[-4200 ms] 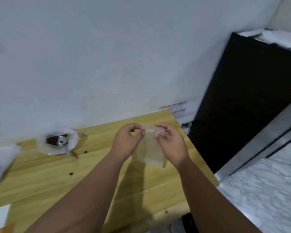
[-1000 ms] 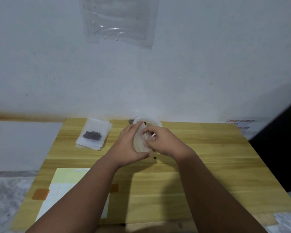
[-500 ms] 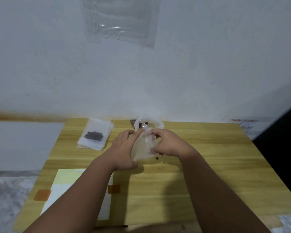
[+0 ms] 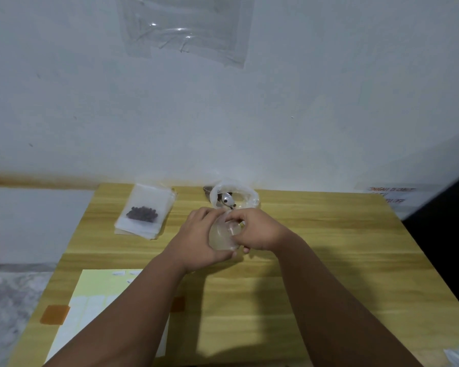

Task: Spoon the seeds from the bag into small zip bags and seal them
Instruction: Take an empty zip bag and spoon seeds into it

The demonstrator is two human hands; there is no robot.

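A small clear zip bag is held between both hands above the middle of the wooden table. My left hand grips its left side and my right hand pinches its top right edge. I see no seeds inside it. Just behind the hands stands the open seed bag, rolled down, with a metal spoon resting in it among dark seeds. A pile of small zip bags lies at the back left, the top one holding dark seeds.
A pale yellow sheet with white labels is taped to the table's front left. A clear plastic sleeve is stuck to the white wall. A black cabinet stands at the right edge.
Over four seconds the view swung from the table's right corner to its middle. In the last second both hands lowered the small bag slightly, and the spoon in the seed bag came into sight.
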